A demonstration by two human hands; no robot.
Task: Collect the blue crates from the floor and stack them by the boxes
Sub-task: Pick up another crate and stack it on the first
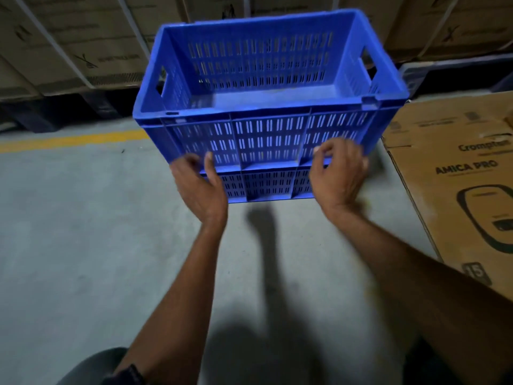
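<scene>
A: Scene, big to small. Grey concrete floor (pixel 83 232) with a yellow line (pixel 75 140). Strapped cardboard boxes (pixel 83 45) along the back, a printed water-heater carton (pixel 458 176) at right.

B: Crates?

A: Top blue crate (pixel 258 87) sits on a lower blue crate (pixel 266 184), which stands on the floor just beside the carton. Top one is empty, upright, roughly square to the one below.

B: Hands?

A: Left hand (pixel 200 187) and right hand (pixel 340 173) are at the near wall where the two crates meet. Fingers curled but loose, nothing clamped. Motion blur: can't tell if they touch the plastic.

B: Handling?

A: My read: stiff moulded plastic, slotted walls, light when empty, not fragile. Smooth walls give poor purchase. Best hold is the cut-out handles, left handle slot (pixel 162 83) and right handle slot (pixel 367 65), or under the rim.
</scene>
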